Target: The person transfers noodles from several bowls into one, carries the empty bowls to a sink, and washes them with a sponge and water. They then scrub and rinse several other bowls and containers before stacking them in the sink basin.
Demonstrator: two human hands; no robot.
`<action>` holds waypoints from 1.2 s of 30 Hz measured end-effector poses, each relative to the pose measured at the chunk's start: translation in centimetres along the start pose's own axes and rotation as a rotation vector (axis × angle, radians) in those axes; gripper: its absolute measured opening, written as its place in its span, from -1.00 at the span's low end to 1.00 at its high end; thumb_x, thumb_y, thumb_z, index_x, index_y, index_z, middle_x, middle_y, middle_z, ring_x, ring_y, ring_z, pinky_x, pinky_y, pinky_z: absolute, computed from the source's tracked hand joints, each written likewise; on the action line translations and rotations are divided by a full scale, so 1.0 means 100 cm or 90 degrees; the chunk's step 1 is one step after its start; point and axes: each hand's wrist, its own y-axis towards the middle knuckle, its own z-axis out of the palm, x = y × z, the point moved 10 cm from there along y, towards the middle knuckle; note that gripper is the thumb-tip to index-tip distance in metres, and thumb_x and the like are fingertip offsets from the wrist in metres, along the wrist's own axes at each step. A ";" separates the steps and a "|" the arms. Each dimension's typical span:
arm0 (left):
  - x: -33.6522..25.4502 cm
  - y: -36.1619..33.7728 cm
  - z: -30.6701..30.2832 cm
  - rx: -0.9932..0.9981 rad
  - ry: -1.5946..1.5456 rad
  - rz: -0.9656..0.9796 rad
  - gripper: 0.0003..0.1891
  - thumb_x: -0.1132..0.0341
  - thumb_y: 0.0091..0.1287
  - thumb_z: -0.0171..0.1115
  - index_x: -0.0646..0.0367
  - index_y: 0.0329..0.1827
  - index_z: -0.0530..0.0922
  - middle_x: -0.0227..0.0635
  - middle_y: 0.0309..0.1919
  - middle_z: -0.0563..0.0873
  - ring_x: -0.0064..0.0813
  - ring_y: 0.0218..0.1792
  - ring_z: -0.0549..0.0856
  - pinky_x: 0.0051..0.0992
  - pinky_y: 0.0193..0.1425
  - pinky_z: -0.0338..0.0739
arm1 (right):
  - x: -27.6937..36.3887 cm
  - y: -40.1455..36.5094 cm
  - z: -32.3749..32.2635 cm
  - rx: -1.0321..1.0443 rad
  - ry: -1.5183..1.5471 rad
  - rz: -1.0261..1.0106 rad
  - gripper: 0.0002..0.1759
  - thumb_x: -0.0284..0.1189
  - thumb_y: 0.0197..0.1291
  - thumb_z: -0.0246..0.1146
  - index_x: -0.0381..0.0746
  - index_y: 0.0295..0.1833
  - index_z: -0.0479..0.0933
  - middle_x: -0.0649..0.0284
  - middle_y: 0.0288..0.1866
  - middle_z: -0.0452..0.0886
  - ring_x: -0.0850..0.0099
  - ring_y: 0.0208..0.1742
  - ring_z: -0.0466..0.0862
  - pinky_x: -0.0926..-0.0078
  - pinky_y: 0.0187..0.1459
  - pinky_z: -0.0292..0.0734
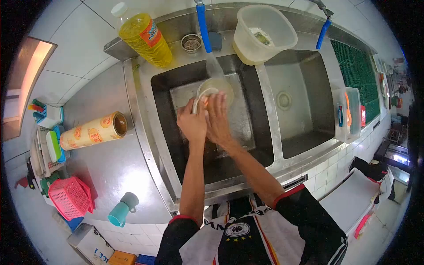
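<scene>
Near the middle of the frame, we see our left hand with its fingers bent at the edge of a pale round vessel; whether they are clamped on it we cannot tell. Our right hand lies just beside it, fingers straight and close together, their tips over the near part of the vessel. Its exact kind is hard to make out.

Water falls toward it from a blue hose at top centre. All this is within the left sink basin; the right basin adjoins it, right of centre.

Along the back ledge, from upper left to upper centre, we find a bottle of yellow liquid, a small metal bowl and a translucent tub. At the right are a green mat and a clear bin.

On the steel counter at the left lies a printed roll; at lower left we have a turquoise mug and a pink basket.
</scene>
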 end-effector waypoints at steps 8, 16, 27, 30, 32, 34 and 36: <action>0.075 -0.015 0.037 0.061 -0.397 -0.288 -0.44 -0.05 0.37 0.46 0.44 -0.05 0.75 -0.23 -0.13 0.80 -0.53 -0.13 0.70 -0.43 -0.05 0.62 | 0.008 -0.004 -0.050 0.209 -0.259 -0.282 -0.45 -0.26 0.34 0.14 -0.19 0.41 0.49 0.11 0.68 0.19 0.16 0.68 0.18 0.01 0.66 -0.03; 0.075 -0.039 0.082 0.142 -0.535 -0.495 -0.22 -0.23 0.24 0.49 0.47 0.08 0.65 -0.15 -0.10 0.76 -0.33 -0.15 0.75 -0.35 -0.03 0.67 | 0.027 -0.022 -0.025 0.213 -0.166 -0.165 -0.28 -0.38 0.19 0.23 -0.16 0.52 0.34 0.16 0.66 0.22 0.19 0.67 0.20 0.04 0.64 0.05; 0.072 -0.064 0.116 0.282 -0.636 -0.529 -0.13 -0.26 0.31 0.40 0.51 0.26 0.53 -0.03 0.10 0.70 -0.19 0.07 0.72 -0.31 0.11 0.65 | 0.008 -0.063 -0.049 0.321 -0.107 -0.297 -0.37 -0.50 0.18 0.24 -0.16 0.43 0.45 0.16 0.60 0.33 0.09 0.59 0.33 0.10 0.62 0.19; 0.073 -0.083 0.129 0.386 -0.698 -0.536 -0.11 -0.32 0.35 0.30 0.29 0.45 0.40 -0.04 0.32 0.56 -0.15 0.23 0.63 -0.18 0.26 0.59 | 0.010 -0.053 -0.043 0.227 -0.093 -0.214 -0.36 -0.44 0.21 0.22 -0.21 0.45 0.42 0.09 0.60 0.32 0.05 0.58 0.34 0.08 0.61 0.18; 0.065 -0.080 0.126 0.409 -0.655 -0.526 -0.01 -0.42 0.33 0.20 0.17 0.59 0.26 -0.06 0.50 0.40 -0.10 0.45 0.45 -0.09 0.45 0.46 | 0.007 -0.023 -0.046 0.169 -0.169 -0.212 -0.39 -0.42 0.23 0.20 -0.22 0.44 0.44 0.04 0.60 0.30 0.05 0.59 0.33 0.09 0.62 0.17; 0.057 -0.077 0.126 0.410 -0.708 -0.503 0.04 -0.48 0.30 0.17 0.17 0.60 0.24 -0.07 0.52 0.38 -0.08 0.49 0.40 -0.06 0.47 0.41 | 0.013 -0.013 -0.058 0.100 -0.221 -0.231 -0.45 -0.39 0.25 0.18 -0.25 0.37 0.49 0.01 0.51 0.39 0.03 0.51 0.41 0.10 0.58 0.22; 0.044 -0.075 0.119 0.399 -0.695 -0.518 0.07 -0.52 0.28 0.15 0.17 0.61 0.23 -0.07 0.53 0.37 -0.07 0.51 0.37 -0.04 0.49 0.39 | 0.018 -0.008 -0.070 0.095 -0.285 -0.142 -0.51 -0.45 0.27 0.20 -0.19 0.34 0.53 0.06 0.34 0.51 0.02 0.38 0.51 0.09 0.45 0.36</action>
